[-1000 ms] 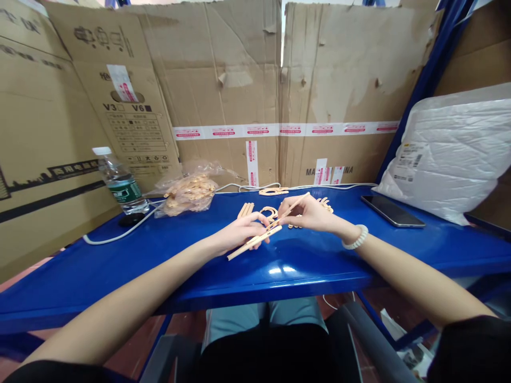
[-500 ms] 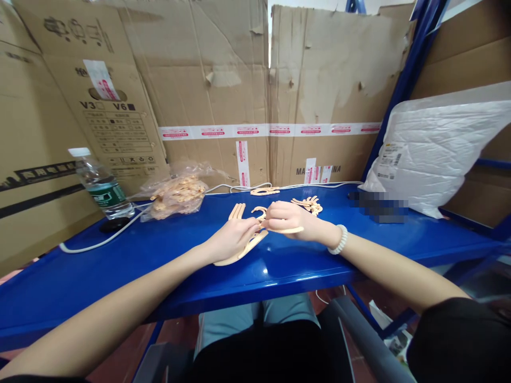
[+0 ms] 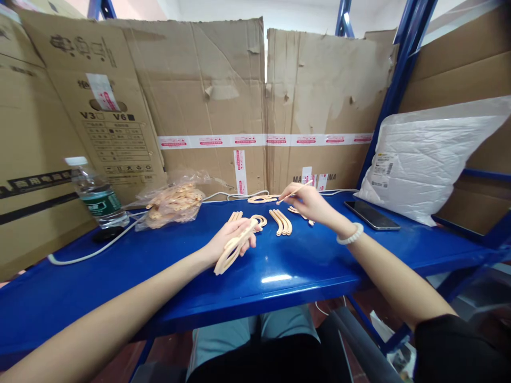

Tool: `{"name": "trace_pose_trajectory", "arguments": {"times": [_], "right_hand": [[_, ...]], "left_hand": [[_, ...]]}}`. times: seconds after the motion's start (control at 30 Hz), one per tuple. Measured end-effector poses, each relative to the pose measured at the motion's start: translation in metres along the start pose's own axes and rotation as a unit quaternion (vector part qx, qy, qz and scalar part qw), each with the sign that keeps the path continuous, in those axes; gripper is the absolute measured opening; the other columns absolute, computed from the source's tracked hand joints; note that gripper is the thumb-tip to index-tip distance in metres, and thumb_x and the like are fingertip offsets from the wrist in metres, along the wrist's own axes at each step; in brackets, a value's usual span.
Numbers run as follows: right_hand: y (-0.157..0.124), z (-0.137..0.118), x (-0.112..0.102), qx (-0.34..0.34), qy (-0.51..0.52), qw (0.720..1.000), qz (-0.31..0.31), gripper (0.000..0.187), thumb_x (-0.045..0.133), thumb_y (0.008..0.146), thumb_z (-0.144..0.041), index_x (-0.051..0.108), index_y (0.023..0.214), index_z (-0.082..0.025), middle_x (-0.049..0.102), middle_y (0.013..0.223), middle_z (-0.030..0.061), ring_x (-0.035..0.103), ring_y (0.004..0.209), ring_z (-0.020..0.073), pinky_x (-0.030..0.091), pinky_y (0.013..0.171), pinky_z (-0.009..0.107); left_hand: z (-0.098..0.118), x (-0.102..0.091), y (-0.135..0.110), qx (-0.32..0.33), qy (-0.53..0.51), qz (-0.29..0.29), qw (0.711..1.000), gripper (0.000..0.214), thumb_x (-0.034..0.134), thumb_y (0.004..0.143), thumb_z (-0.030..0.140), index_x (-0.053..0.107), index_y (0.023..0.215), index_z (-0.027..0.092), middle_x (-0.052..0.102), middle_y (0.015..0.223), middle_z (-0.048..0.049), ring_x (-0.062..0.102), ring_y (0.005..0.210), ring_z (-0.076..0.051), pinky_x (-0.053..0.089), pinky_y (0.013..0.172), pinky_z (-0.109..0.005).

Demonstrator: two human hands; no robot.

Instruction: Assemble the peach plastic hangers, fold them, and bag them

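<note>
Left hand [image 3: 217,247], near side and left of the slats [image 3: 282,223], holds a bundle [image 3: 239,240] of pale pieces; right hand [image 3: 313,206], behind and right of the slats, pinches a thin stick [image 3: 295,192]. Left of the slats: arcs [image 3: 263,218] just beside, then bag [image 3: 175,206] and bottle [image 3: 99,203] farther out. Right of them: phone [image 3: 371,215] and white packet [image 3: 415,165].

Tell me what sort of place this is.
Probably a makeshift workstation, perhaps in a workshop or storeroom: cardboard panels stand along the back of a blue tabletop, on which beige pieces lie in small groups.
</note>
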State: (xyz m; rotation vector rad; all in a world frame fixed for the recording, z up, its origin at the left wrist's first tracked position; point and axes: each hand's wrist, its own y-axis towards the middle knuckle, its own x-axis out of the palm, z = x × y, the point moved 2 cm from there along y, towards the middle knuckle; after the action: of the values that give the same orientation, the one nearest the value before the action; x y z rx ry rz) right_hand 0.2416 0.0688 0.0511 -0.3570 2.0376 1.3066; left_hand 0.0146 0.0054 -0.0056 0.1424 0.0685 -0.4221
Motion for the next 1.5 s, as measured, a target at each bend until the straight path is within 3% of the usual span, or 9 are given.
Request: {"name": "trace_pose_trajectory", "arguments": {"times": [0.13, 0.23, 0.4, 0.63, 0.77, 0.97, 1.13, 1.33, 1.5], "right_hand": [[-0.003, 0.045, -0.023, 0.212, 0.044, 0.971, -0.105, 0.004, 0.057, 0.079, -0.016, 0.061, 0.080, -0.016, 0.068, 0.083, 0.0075, 0.061, 0.066, 0.0163, 0.048, 0.063, 0.028], [-0.011, 0.065, -0.032, 0.327, 0.038, 0.928, -0.178, 0.034, 0.058, 0.072, -0.009, 0.057, 0.105, -0.014, 0.063, 0.065, 0.0015, 0.057, 0.054, 0.0154, 0.044, 0.051, 0.026], [-0.018, 0.075, -0.029, 0.372, -0.077, 0.895, -0.233, 0.046, 0.064, 0.067, -0.008, 0.058, 0.112, -0.014, 0.066, 0.067, 0.0042, 0.062, 0.057, 0.0190, 0.046, 0.054, 0.028], [-0.015, 0.042, -0.008, 0.274, -0.237, 0.917, -0.168, 0.031, 0.052, 0.084, -0.013, 0.060, 0.114, -0.009, 0.063, 0.104, 0.0219, 0.060, 0.099, 0.0316, 0.046, 0.082, 0.042], [-0.013, -0.022, 0.024, -0.086, -0.145, 0.978, -0.121, 0.038, 0.049, 0.091, -0.022, 0.050, 0.128, -0.016, 0.056, 0.116, 0.0143, 0.052, 0.108, 0.0236, 0.044, 0.092, 0.039], [-0.035, -0.076, 0.061, -0.356, -0.139, 0.912, -0.152, 0.023, 0.046, 0.096, -0.035, 0.060, 0.104, -0.018, 0.058, 0.110, 0.0098, 0.051, 0.106, 0.0214, 0.041, 0.094, 0.039], [-0.038, -0.075, 0.069, -0.381, -0.217, 0.893, -0.103, 0.022, 0.040, 0.099, -0.024, 0.060, 0.095, -0.017, 0.062, 0.103, 0.0071, 0.054, 0.104, 0.0175, 0.039, 0.099, 0.037], [-0.037, -0.067, 0.074, -0.333, -0.294, 0.892, -0.079, 0.022, 0.040, 0.099, -0.018, 0.061, 0.092, -0.015, 0.063, 0.101, 0.0084, 0.053, 0.104, 0.0208, 0.036, 0.102, 0.044], [-0.034, -0.061, 0.072, -0.268, -0.349, 0.895, -0.076, 0.026, 0.035, 0.098, -0.015, 0.060, 0.097, -0.013, 0.063, 0.097, 0.0099, 0.053, 0.098, 0.0225, 0.035, 0.100, 0.045]], "left_hand": [[0.005, -0.006, 0.001, -0.024, -0.124, 0.034, 0.991, 0.024, 0.061, 0.084, 0.035, 0.059, 0.092, 0.013, 0.072, 0.084, -0.0134, 0.064, 0.064, -0.016, 0.048, 0.057, -0.023], [0.008, -0.007, 0.001, -0.038, -0.173, 0.056, 0.983, 0.014, 0.064, 0.081, 0.024, 0.059, 0.089, 0.013, 0.073, 0.094, -0.0143, 0.067, 0.072, -0.018, 0.052, 0.062, -0.026], [0.006, -0.012, 0.002, -0.030, -0.190, 0.057, 0.980, 0.015, 0.064, 0.076, 0.009, 0.063, 0.090, 0.013, 0.072, 0.099, -0.0109, 0.069, 0.075, -0.020, 0.055, 0.064, -0.029], [0.002, -0.020, 0.003, -0.010, -0.178, 0.028, 0.984, 0.016, 0.062, 0.076, 0.007, 0.067, 0.090, 0.012, 0.071, 0.088, -0.0086, 0.068, 0.074, -0.019, 0.055, 0.058, -0.025], [0.005, -0.017, 0.002, -0.011, -0.190, 0.028, 0.981, 0.019, 0.061, 0.076, 0.005, 0.067, 0.092, 0.012, 0.072, 0.082, -0.0090, 0.069, 0.074, -0.019, 0.055, 0.064, -0.027], [0.009, -0.009, -0.004, -0.058, -0.206, 0.078, 0.974, 0.020, 0.052, 0.087, 0.012, 0.066, 0.100, 0.010, 0.073, 0.085, -0.0120, 0.069, 0.072, -0.021, 0.055, 0.063, -0.030], [0.008, -0.004, -0.005, -0.080, -0.264, 0.070, 0.959, 0.040, 0.038, 0.097, 0.037, 0.065, 0.103, 0.008, 0.071, 0.093, -0.0163, 0.068, 0.081, -0.023, 0.055, 0.071, -0.033], [0.008, -0.001, -0.006, -0.020, -0.198, 0.064, 0.978, 0.025, 0.051, 0.085, 0.004, 0.064, 0.106, 0.007, 0.071, 0.104, -0.0145, 0.068, 0.091, -0.020, 0.051, 0.089, -0.034], [0.004, 0.000, -0.010, -0.044, -0.080, 0.104, 0.990, 0.028, 0.055, 0.092, 0.034, 0.064, 0.099, 0.009, 0.073, 0.088, -0.0141, 0.071, 0.077, -0.024, 0.055, 0.079, -0.041]]}}
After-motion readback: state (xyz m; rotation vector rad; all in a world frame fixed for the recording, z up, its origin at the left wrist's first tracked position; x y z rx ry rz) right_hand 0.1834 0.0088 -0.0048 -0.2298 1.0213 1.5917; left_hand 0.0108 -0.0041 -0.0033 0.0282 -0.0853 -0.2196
